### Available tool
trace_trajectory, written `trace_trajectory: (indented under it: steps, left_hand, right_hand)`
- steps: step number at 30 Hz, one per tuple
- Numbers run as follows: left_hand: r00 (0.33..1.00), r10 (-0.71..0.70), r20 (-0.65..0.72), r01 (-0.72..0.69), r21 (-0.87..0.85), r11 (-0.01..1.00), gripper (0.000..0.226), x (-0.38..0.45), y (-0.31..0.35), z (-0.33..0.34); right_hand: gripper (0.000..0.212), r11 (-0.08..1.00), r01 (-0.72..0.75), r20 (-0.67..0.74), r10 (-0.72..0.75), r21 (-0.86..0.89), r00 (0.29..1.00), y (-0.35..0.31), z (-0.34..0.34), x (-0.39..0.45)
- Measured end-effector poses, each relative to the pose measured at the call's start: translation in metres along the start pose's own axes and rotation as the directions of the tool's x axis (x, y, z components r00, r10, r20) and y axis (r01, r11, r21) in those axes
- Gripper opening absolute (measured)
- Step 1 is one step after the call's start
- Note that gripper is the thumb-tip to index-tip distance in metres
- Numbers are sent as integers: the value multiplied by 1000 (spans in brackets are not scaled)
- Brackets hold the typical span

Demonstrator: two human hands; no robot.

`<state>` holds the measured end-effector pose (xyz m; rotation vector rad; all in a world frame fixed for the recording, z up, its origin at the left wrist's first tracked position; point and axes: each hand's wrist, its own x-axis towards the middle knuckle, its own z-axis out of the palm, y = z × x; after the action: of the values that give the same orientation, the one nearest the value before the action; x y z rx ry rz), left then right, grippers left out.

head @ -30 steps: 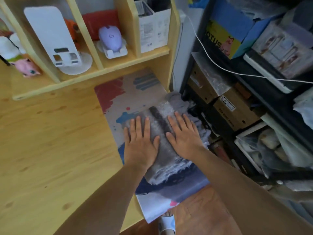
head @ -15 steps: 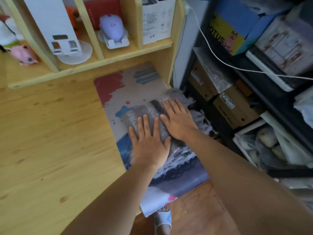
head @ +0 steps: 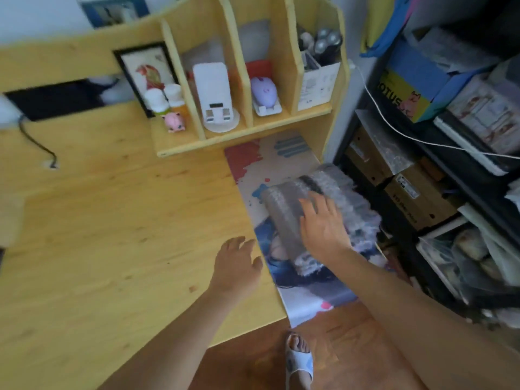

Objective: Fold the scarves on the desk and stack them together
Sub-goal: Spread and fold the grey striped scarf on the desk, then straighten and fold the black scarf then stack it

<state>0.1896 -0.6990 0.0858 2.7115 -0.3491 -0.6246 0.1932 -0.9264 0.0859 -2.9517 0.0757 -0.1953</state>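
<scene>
Folded grey scarf on mat at desk's right edge. Right hand flat on it, fingers spread. Left hand relaxed, empty. Probably soft, light, floppy; grip folded edges, support underneath.

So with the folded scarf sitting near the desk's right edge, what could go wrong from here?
The scarf lies at the right edge of the desk, its fringe overhanging; it could slide off toward the shelves. Only the right hand rests on it, and the left hand is off it, so the fold may spring open.
</scene>
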Motion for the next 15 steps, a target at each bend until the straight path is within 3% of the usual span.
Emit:
trace_trajectory:
  steps: [3,6,10,15]
  left_hand:
    - [977,-206,55,213,-162,964,35,-39,-72,-40]
    - [924,-382,-30,353,-323,878,26,-88,-150,-76]
    - [809,-584,-69,469,-522,712,20,-180,-262,-97]
    - [617,-778,-115,524,-678,516,21,-295,-415,-80]
  right_hand:
    - [34,968,179,89,-196,174,977,-111,3,12]
    - [33,920,287,210,-346,267,914,-224,6,15]
    - [35,849,399,280,-499,345,820,-359,18,-7]
    - [35,731,540,377,-680,418,629,-522,64,-54]
